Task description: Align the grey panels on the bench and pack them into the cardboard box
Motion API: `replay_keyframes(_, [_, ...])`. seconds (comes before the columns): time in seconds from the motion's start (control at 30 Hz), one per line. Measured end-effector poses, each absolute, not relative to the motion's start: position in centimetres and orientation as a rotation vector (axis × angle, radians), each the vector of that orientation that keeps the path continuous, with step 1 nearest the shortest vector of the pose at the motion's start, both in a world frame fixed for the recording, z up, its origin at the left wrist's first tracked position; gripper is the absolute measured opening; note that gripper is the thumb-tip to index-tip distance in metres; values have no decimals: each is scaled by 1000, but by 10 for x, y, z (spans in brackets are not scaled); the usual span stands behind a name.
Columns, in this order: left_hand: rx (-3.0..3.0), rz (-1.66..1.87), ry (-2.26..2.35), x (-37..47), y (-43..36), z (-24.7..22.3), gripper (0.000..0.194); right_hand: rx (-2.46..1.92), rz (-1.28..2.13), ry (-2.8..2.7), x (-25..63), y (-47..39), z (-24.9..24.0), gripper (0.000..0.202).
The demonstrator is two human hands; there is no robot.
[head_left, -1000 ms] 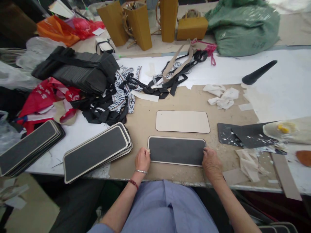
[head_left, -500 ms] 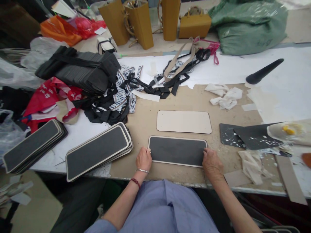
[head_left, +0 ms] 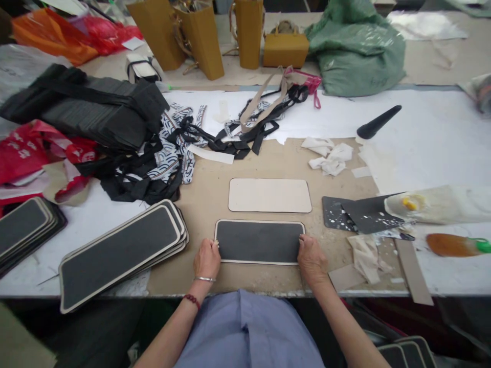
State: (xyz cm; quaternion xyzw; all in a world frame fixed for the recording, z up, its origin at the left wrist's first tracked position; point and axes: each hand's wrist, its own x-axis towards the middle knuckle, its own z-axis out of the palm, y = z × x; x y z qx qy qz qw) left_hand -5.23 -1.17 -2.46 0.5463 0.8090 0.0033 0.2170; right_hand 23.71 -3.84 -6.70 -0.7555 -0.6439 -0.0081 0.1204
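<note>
Dark rounded panel (head_left: pixel 259 241), pale edging, flat between left hand (head_left: pixel 207 258), right hand (head_left: pixel 311 257)

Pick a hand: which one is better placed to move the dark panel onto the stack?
Left, probably. The left hand grips the dark panel's end beside the stack; the right hand holds the far end.

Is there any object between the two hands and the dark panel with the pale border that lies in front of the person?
Nothing visible. The left hand touches the left end of the dark rectangular panel with a pale border, and the right hand touches its right end. The plain beige panel lies apart, farther from the person.
</note>
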Motion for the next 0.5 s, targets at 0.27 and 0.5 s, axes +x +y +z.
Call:
replay_keyframes(0.27, [1525,-5,2242,-51,-10,-23,17,-2248,-18,-1817,236,-38,-68,30])
replay_keyframes(0.5, [1506,43,2221,-53,-10,-25,16,-2197,115,-1765,243,-37,-63,26])
